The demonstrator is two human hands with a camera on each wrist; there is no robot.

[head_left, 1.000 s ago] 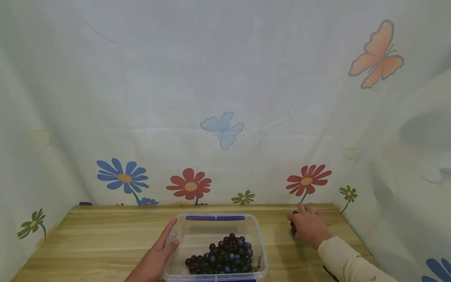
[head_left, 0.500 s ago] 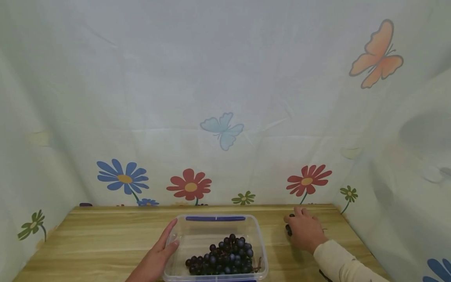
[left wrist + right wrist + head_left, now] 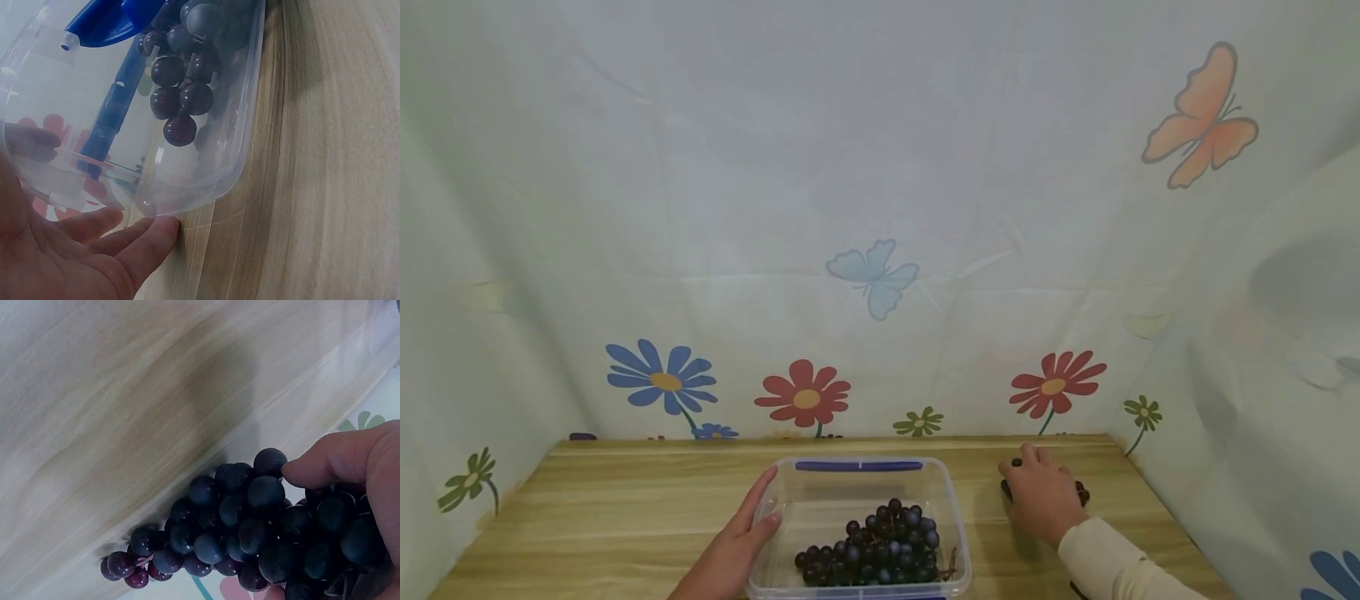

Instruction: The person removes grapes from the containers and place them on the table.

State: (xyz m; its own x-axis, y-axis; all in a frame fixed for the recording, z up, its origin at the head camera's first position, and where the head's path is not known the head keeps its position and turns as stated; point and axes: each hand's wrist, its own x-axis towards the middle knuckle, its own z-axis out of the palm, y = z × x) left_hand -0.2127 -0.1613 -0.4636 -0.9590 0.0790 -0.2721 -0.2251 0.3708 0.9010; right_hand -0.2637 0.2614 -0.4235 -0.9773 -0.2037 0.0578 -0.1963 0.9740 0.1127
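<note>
Presently, R hand (image 3: 1043,500) is clamped on dark grape bunch (image 3: 244,528), thumb against one grape, on R side of wood-grain surface (image 3: 647,500); bunch/surface contact can't be confirmed. L hand (image 3: 730,542) has L wall of clear container (image 3: 957,521) pinched, thumb over rim, fingers outside. 2nd bunch (image 3: 887,546) lies inside said container, twd. near R corner, approx. centre of surface, w/ floral backdrop (image 3: 880,167) behind.
</note>
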